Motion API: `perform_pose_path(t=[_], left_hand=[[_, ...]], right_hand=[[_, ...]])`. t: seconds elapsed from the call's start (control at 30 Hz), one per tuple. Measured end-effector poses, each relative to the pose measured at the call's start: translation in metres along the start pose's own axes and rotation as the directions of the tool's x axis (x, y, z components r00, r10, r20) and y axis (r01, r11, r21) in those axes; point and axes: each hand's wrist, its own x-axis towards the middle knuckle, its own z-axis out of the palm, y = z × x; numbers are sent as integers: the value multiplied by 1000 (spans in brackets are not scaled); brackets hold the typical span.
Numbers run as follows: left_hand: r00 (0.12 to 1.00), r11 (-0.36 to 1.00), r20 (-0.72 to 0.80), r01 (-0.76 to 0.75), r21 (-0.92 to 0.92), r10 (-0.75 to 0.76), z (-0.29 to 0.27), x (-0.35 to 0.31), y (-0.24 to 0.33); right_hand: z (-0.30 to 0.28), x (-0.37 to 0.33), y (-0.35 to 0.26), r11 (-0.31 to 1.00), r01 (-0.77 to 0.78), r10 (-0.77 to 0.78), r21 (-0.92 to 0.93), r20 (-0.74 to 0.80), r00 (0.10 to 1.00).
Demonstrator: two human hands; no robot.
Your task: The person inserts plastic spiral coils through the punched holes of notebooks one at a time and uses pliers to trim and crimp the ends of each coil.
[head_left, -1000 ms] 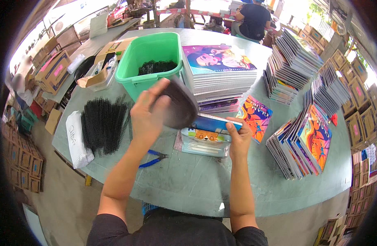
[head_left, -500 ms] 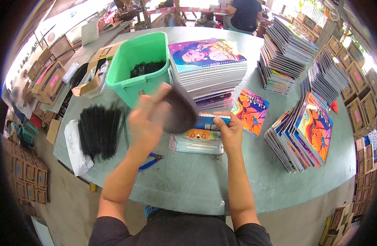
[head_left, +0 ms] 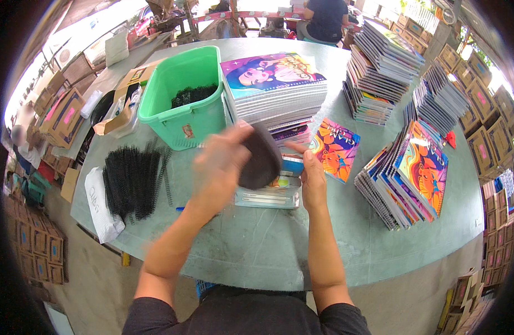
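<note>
My left hand (head_left: 223, 162), smeared by motion, holds a dark, rounded, flat-looking piece (head_left: 261, 156) upright on edge; its exact kind I cannot make out. The piece stands over a small notebook (head_left: 268, 199) with a blue upper edge and a pale lower strip, hiding much of it. At that notebook's far right corner is my right hand (head_left: 313, 181), its thumb and forefinger closed around the edge. Beside my left forearm only a blue handle tip (head_left: 180, 209) of the pliers shows. A single orange-and-purple notebook (head_left: 336, 149) lies right of my right hand.
A green bin (head_left: 179, 120) with black coils stands behind my left hand. Black spiral coils (head_left: 131, 181) lie left, by a white packet (head_left: 102, 206). Notebook stacks fill the back (head_left: 279, 100) and right (head_left: 408, 173). A person (head_left: 325, 21) sits beyond the table.
My left hand and the dark piece have moved right, covering more of the small notebook. My right forefinger now stretches along the notebook's far edge. My left forearm now covers most of the pliers.
</note>
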Motion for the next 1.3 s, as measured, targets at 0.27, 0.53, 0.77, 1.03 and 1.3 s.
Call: perform_pose_path(t=[0.27, 0.53, 0.77, 1.03, 1.3], left_hand=[[923, 983, -362, 70, -170, -128, 3, 24, 18], [908, 999, 417, -24, -30, 34, 74, -72, 1], [952, 938, -118, -249, 240, 283, 43, 25, 31], [968, 984, 229, -132, 122, 101, 29, 45, 15], [957, 981, 215, -190, -47, 196, 42, 46, 8]], right_hand=[[-4, -6, -5, 970, -183, 163, -161, -130, 978], [-2, 0, -1, 965, 222, -195, -137, 190, 962], [-18, -3, 2, 958, -120, 143, -260, 71, 987], [-30, -2, 2, 842, -20, 114, -539, 140, 984], [-29, -4, 5, 815, -22, 107, -579, 113, 988]])
